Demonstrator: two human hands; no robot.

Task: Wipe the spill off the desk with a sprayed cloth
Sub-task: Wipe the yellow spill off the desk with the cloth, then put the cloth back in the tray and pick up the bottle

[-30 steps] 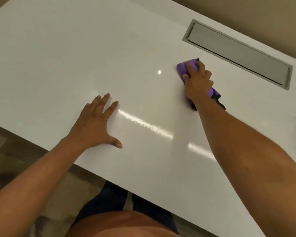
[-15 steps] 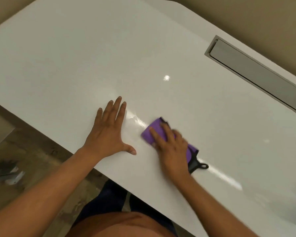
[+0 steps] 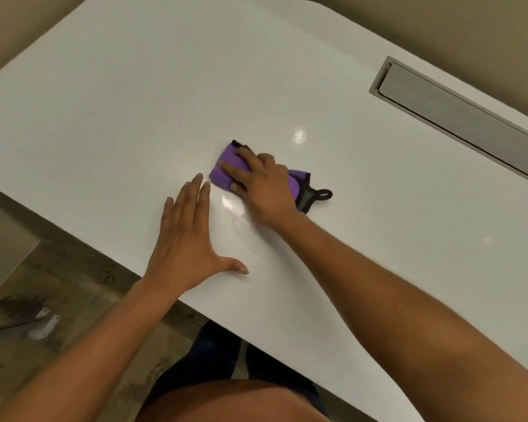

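A folded purple cloth (image 3: 226,169) with black trim and a black hanging loop (image 3: 324,194) lies flat on the glossy white desk (image 3: 134,117). My right hand (image 3: 262,187) presses down on top of it, fingers spread over the purple fabric. My left hand (image 3: 188,245) rests flat on the desk just below and left of the cloth, fingers apart, holding nothing. A faint wet sheen (image 3: 230,205) shows on the surface between the two hands. No spray bottle is in view.
A grey metal cable flap (image 3: 457,117) is set into the desk at the back right, near the beige wall. The desk's front edge runs diagonally past my left wrist. Below it are a stone-patterned floor and a metal bracket (image 3: 43,325).
My right hand swept the cloth from beside the cable flap down toward the front edge, then back up and left. The left hand stayed planted.
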